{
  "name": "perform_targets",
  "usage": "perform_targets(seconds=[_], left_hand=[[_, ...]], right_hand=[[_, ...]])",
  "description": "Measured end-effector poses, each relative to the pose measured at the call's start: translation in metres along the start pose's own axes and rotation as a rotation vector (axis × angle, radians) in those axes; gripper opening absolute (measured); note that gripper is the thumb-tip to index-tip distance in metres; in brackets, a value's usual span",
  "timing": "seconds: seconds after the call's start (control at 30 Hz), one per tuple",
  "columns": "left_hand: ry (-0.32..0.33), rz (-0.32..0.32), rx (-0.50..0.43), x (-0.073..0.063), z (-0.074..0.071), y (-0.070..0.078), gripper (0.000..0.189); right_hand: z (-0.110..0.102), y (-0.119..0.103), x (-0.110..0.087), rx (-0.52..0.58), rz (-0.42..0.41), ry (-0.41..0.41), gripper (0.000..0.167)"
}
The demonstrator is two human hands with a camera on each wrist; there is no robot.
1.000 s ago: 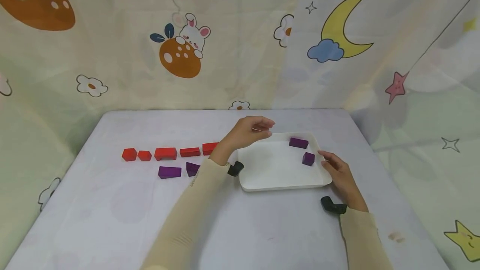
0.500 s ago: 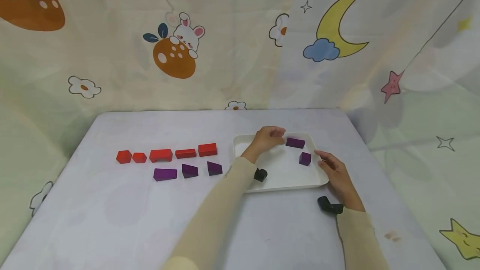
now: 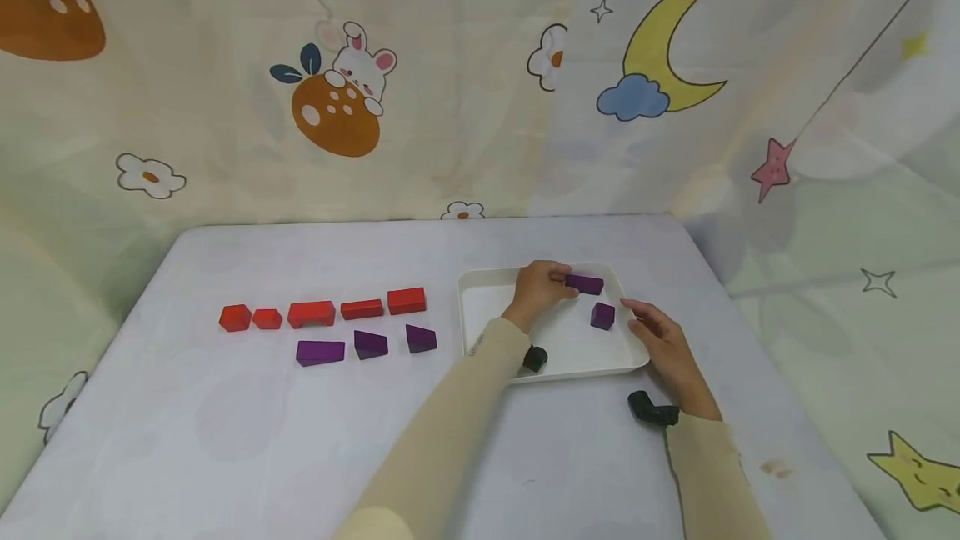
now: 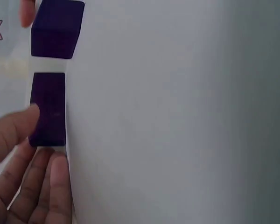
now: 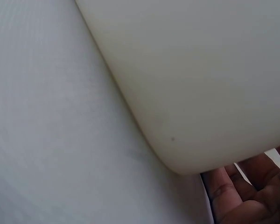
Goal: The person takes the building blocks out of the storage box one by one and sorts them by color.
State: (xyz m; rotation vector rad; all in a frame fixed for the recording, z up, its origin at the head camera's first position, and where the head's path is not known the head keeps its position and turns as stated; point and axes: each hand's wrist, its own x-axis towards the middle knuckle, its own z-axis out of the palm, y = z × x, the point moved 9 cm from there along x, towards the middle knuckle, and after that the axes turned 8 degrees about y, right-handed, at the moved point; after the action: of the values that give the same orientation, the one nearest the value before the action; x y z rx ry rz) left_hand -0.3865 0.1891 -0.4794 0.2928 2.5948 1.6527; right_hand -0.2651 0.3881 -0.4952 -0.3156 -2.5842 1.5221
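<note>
A white tray (image 3: 487, 302) on the right half of the table holds a purple oblong block (image 3: 587, 284) and a purple cube (image 3: 602, 316). My left hand (image 3: 536, 297) reaches over the tray to the oblong block's left end. In the left wrist view, the thumb overlaps this oblong block (image 4: 49, 107) and the other fingers lie by its near end; a firm grip is not visible. The purple cube (image 4: 58, 29) is just beyond. My right hand (image 3: 671, 348) rests with loosely bent fingers at the tray's right edge. The right wrist view shows its fingers (image 5: 224, 191) beside the tray corner (image 5: 186, 158).
Left of the tray, several red blocks (image 3: 311, 313) stand in a row. In front of them lie three purple blocks (image 3: 320, 352), two with slanted sides. A printed curtain (image 3: 465, 82) hangs behind the table's back edge.
My left hand has moved right and down from above the tray's back left to the purple oblong block. The right hand stays at the tray's edge. The head view has shifted slightly.
</note>
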Motion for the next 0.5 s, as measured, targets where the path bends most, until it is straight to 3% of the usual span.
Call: perform_targets(seconds=[0.23,0.5], left_hand=[[0.030,0.047,0.011,0.0005,-0.0010,0.0012,0.023],[-0.030,0.050,-0.067,-0.0006,-0.0067,0.0079,0.019]], right_hand=[[0.0000,-0.0032,0.0000,-0.031,-0.004,0.001,0.046],[-0.0008,-0.0030,0.0000,-0.010,-0.019,-0.002,0.046]])
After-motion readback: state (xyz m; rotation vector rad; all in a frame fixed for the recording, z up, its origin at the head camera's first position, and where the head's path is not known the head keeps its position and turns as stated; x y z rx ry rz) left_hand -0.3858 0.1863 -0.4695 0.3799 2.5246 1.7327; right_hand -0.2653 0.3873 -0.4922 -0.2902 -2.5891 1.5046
